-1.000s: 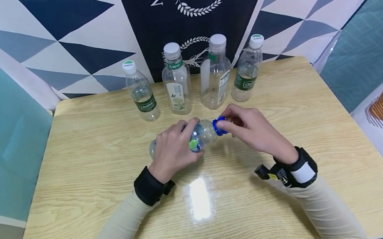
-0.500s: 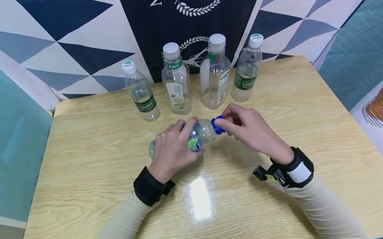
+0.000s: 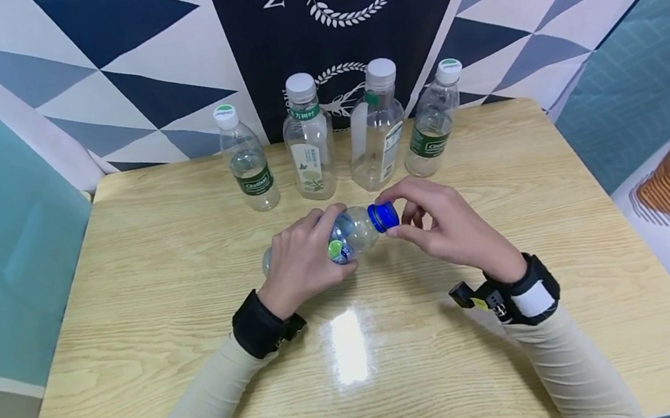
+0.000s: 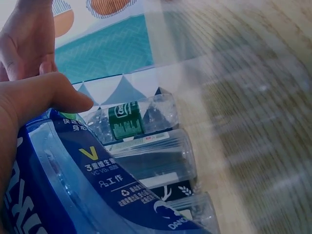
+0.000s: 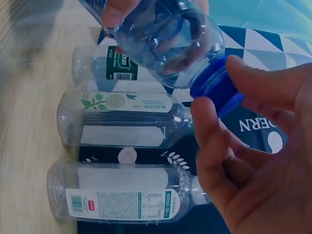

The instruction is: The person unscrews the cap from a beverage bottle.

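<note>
My left hand (image 3: 306, 260) grips a clear plastic bottle (image 3: 359, 229) with a blue label round its body. The bottle is tilted over the middle of the table, its neck toward the right. Its blue cap (image 3: 384, 217) sits on the neck, pinched at the edges between thumb and forefinger of my right hand (image 3: 440, 218). In the right wrist view both fingertips lie on opposite sides of the cap (image 5: 217, 87). The left wrist view shows the blue label (image 4: 97, 180) close up under the left thumb. My left palm and fingers hide much of the bottle's body in the head view.
Behind the hands several clear bottles stand in a row: a green-labelled one (image 3: 253, 171) at left, two square ones (image 3: 308, 148) (image 3: 378, 141) with white caps, another green-labelled one (image 3: 429, 141) at right. A patterned cloth (image 3: 157, 62) hangs behind the wooden table (image 3: 144, 281).
The right hand's fingers have spread and shifted their hold around the cap, so more of its blue top shows. The left hand and bottle stay almost in place.
</note>
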{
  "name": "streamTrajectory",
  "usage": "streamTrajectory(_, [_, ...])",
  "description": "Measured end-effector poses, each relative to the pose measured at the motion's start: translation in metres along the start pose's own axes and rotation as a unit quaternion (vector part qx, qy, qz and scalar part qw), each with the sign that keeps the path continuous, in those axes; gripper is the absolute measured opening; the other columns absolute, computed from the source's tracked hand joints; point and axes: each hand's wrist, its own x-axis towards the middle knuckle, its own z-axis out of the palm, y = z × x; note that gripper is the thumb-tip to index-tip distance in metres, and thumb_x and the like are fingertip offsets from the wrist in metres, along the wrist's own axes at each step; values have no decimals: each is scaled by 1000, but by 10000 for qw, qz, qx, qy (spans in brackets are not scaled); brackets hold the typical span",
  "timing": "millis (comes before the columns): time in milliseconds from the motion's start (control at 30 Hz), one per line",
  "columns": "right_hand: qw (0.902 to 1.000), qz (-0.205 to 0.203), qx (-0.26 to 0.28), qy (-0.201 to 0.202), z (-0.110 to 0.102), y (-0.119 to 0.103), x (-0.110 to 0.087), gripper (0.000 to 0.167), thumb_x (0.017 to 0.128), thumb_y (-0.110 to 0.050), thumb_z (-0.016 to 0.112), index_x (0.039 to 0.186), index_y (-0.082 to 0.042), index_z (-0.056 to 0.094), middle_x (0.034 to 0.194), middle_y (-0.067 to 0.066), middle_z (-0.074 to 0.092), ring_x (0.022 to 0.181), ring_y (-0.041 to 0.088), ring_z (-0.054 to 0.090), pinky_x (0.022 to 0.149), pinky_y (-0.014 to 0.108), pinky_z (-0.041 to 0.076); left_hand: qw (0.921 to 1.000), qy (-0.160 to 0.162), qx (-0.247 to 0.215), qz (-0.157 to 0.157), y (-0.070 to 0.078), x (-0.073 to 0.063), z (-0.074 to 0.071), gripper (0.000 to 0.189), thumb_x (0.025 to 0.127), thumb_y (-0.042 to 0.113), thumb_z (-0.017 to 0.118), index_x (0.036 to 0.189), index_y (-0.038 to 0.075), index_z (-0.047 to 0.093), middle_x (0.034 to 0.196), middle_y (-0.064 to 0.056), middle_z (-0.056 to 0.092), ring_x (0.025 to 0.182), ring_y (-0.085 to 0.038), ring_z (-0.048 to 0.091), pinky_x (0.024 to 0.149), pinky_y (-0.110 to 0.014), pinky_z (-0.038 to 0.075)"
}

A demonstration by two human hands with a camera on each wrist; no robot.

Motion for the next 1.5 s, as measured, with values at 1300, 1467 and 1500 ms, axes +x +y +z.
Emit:
streamTrajectory(1300, [9165,2926,-1625,-2193,-60,145,-36,32,90,-20,76,118,-7,66,109,27,69,88,32,64,72,42,49,9977,228,-571,-292,-2,-1,-10,85,63,44,91,135,15,58,109,-9,75,79,-22,71,58,-36,58])
streamTrajectory(1467, [9072,3091,-1648,-2329,-62,147,-39,43,89,-23,78,125,-6,62,118,32,65,102,39,62,81,52,52,9975,215,-633,-241,-2,0,-9,85,62,42,93,135,15,59,107,-9,75,79,-22,71,58,-36,59])
streamTrajectory(1500, [9056,3160,-1632,-2311,-62,146,-40,49,88,-26,79,128,-5,60,121,33,63,106,41,60,82,54,52,9975,204,-632,-221,-1,1,-9,85,62,42,93,135,15,59,107,-9,75,80,-22,71,58,-36,59])
